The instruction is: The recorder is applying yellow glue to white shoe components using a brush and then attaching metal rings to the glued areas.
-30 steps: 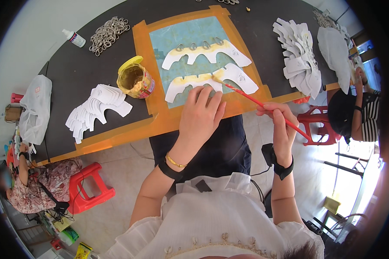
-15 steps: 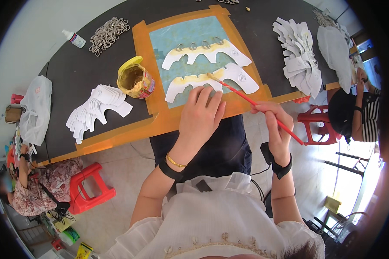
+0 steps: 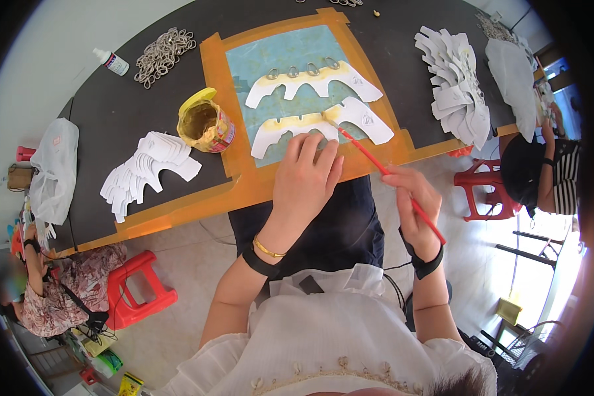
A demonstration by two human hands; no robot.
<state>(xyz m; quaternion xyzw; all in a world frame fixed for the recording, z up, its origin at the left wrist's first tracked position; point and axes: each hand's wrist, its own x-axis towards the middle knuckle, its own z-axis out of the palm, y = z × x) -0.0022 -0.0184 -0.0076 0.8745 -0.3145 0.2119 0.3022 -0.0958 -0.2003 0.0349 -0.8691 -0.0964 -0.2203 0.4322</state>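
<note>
My right hand (image 3: pixel 414 201) is closed round the red handle of a slim brush (image 3: pixel 364 152). The bristles touch the yellow-smeared upper edge of a white cut-out piece (image 3: pixel 369 123), scalloped below and notched along the top. With fingers stretched out, my left hand (image 3: pixel 308 171) presses on the lower edge of that piece. Just beyond lies a second white piece (image 3: pixel 350 82) of similar shape, with several metal rings (image 3: pixel 312 68) along its smeared top edge. Both rest on a pale blue sheet (image 3: pixel 244 56) framed with orange tape. Left of them stands an open tub of yellowish paste (image 3: pixel 211 125).
White cut-outs lie fanned in a stack at left (image 3: pixel 153 162) and a pile at right (image 3: pixel 455 86). A heap of metal rings (image 3: pixel 165 58) and a small white bottle (image 3: pixel 112 61) sit far left. Plastic bags (image 3: pixel 51 168) hang at the table's sides; people sit left and right.
The brush tip has slid slightly right along the piece's top edge. My right hand has moved a little down and left, and the left hand stays in place.
</note>
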